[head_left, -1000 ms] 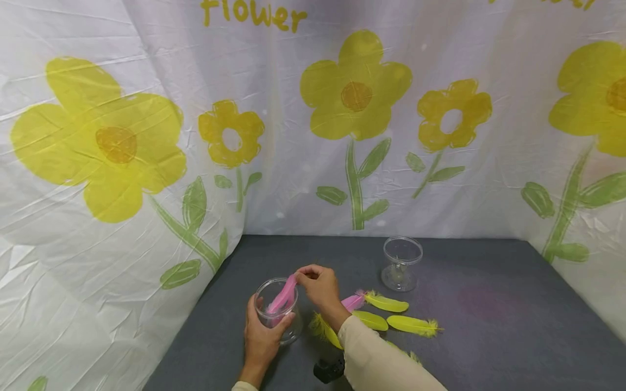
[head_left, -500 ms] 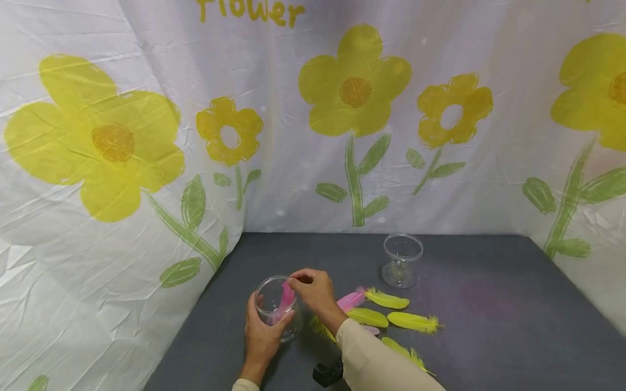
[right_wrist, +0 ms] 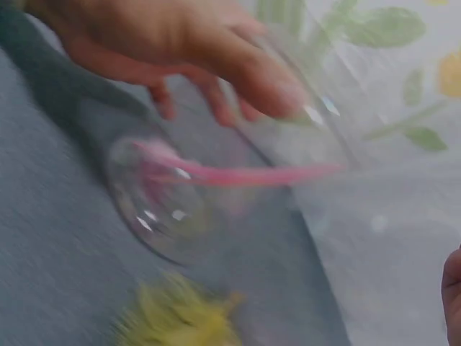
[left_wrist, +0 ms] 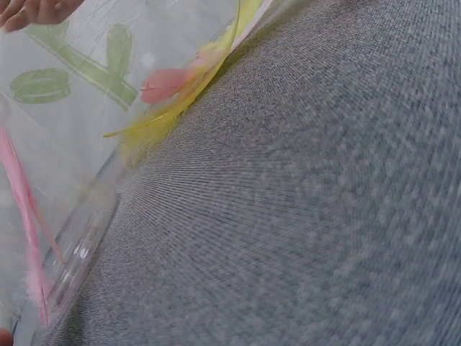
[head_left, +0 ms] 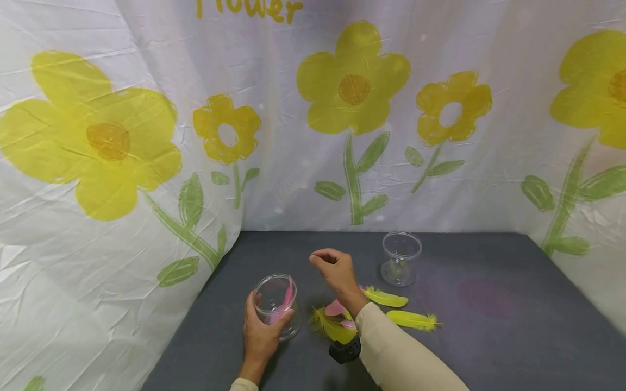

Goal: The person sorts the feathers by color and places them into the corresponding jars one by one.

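Note:
In the head view my left hand (head_left: 261, 334) grips a clear footed cup (head_left: 275, 277), with the thumb across its near side. A pink feather (head_left: 287, 296) stands inside the cup, its upper end at the rim; the left wrist view shows the pink feather (left_wrist: 25, 209) through the clear wall. My right hand (head_left: 337, 271) is in the air to the cup's right, above the feathers. Its fingers are loosely bent, thumb near the forefinger, and nothing shows between them. Below it lie yellow feathers (head_left: 337, 328) and pink feathers (head_left: 335, 308), partly hidden by the right arm.
A second clear footed cup (head_left: 401, 258) stands at the back of the dark grey table (head_left: 489, 326). More yellow feathers (head_left: 413, 320) lie right of the right arm. A black device (head_left: 344, 352) sits beneath the right wrist. A flower-printed cloth (head_left: 293, 179) hangs behind and at both sides.
The pink feather has sunk deeper into the cup and been let go. My right hand has moved away from the rim, up and to the right. The left hand keeps its hold on the cup.

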`<state>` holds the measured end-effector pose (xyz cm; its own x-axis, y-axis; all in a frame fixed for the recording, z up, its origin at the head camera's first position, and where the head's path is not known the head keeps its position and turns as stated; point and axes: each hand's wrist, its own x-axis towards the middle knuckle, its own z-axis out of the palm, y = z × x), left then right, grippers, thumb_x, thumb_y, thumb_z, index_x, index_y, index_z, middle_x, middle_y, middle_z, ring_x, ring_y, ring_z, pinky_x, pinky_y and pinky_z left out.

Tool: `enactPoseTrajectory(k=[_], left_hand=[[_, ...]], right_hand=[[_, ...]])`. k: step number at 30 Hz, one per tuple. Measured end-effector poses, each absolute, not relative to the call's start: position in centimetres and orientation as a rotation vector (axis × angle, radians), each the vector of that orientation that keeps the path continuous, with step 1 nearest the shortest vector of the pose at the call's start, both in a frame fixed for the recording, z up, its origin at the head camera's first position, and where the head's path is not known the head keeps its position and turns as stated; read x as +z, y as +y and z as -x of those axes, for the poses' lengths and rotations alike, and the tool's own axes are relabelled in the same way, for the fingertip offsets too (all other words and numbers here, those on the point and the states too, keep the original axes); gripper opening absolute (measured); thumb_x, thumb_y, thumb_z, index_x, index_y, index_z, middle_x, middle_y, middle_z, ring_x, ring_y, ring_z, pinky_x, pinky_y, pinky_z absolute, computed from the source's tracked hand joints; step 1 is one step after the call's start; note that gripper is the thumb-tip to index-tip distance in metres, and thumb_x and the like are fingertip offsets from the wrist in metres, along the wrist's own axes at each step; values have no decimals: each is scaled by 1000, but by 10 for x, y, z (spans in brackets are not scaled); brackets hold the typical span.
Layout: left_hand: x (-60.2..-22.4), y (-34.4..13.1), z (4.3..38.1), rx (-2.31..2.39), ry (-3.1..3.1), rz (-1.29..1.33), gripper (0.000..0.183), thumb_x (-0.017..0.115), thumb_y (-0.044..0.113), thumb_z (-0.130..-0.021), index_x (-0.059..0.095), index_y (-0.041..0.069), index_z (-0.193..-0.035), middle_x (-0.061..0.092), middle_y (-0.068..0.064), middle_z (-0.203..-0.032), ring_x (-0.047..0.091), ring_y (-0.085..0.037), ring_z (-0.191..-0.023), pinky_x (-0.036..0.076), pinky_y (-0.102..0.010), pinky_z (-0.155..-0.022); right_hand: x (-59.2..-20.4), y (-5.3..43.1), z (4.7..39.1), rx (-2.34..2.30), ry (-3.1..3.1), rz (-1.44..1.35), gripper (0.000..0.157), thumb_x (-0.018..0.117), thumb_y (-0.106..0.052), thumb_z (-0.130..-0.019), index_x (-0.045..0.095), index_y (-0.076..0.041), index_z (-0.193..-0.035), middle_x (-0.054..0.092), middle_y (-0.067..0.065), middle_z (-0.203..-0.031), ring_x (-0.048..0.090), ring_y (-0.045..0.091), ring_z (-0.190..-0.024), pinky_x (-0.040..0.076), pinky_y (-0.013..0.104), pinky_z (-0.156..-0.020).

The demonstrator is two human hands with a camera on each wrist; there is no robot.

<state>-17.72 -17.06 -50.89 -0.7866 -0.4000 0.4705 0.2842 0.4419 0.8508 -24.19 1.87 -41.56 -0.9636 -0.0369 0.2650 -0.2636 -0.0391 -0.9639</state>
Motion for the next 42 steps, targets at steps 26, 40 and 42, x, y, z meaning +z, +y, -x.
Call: enactPoseTrajectory(k=[26,40,42], left_hand=[[-507,-171,177,-1388,-2078,-82,99,93,28,-60,40,5,-141,51,-22,-132,47,-37,-122,32,-51,-99],[-509,-173,176,-1384,-2067,-79,99,93,29,-60,40,6,-140,51,-24,-131,47,-38,-122,32,-52,-99],[-509,-173,176,-1382,-2063,-77,99,93,29,-60,40,6,-140,51,-24,-131,47,-38,-122,32,-52,-98]], right_hand=[[-479,131,274,1873,-2389,229,23,65,-16,-90,70,0,-106,65,14,-105,58,35,-97,48,44,-79],[-489,130,274,1671,-2648,258,15,65,-11,-87,71,-1,-97,65,8,-91,54,23,-76,46,33,-63],[-490,130,275,1659,-2658,258,14,65,-10,-87,72,-2,-96,65,7,-88,54,22,-74,46,33,-62]])
